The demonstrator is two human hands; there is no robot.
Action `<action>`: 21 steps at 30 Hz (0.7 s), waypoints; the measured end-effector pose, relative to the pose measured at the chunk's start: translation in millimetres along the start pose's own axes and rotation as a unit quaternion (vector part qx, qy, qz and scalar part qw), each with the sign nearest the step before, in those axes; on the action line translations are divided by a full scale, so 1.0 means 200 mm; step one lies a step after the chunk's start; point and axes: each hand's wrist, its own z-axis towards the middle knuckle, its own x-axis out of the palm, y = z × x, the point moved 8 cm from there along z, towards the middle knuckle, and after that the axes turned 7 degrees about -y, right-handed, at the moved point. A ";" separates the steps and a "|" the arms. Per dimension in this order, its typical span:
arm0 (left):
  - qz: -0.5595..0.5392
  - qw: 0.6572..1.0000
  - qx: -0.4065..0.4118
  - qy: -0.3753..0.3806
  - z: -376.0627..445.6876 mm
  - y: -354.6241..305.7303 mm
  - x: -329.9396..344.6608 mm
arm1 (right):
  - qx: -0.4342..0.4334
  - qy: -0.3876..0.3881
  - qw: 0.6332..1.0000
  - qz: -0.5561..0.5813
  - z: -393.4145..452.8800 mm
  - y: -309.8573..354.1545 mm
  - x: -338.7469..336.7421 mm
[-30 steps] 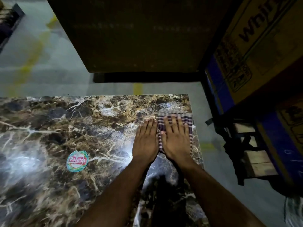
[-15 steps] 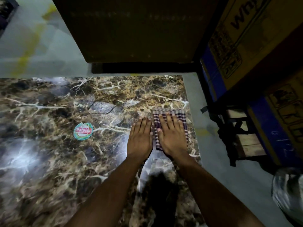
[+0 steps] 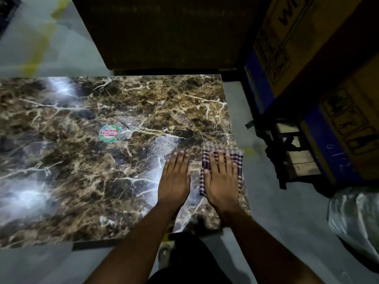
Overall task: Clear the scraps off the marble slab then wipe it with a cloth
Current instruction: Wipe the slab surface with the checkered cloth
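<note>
A brown marble slab (image 3: 86, 160) with white veins lies flat in front of me. A folded checked cloth (image 3: 235, 155) sits near the slab's right edge, its right side hanging slightly past it. My right hand (image 3: 222, 181) presses flat on the cloth, fingers spread. Just left of it, my left hand (image 3: 175, 179) rests flat on the bare marble with fingers together, holding nothing. A round green and red sticker (image 3: 109, 133) lies on the slab's middle. I see no loose scraps on the slab.
Large cardboard boxes (image 3: 320, 64) with blue bands stand at the right on a wooden pallet (image 3: 297, 160). A dark panel (image 3: 164, 31) stands beyond the slab's far edge. A clear plastic bag (image 3: 356, 220) lies at the lower right. Grey floor (image 3: 272, 222) surrounds the slab.
Both hands have slid toward me along the slab's right edge, the right hand dragging the cloth with it. The slab's near edge has come into view.
</note>
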 end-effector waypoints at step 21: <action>0.025 0.999 -0.004 0.034 -0.39 -0.13 0.05 | -0.009 0.018 1.000 0.016 -0.42 -0.07 -0.01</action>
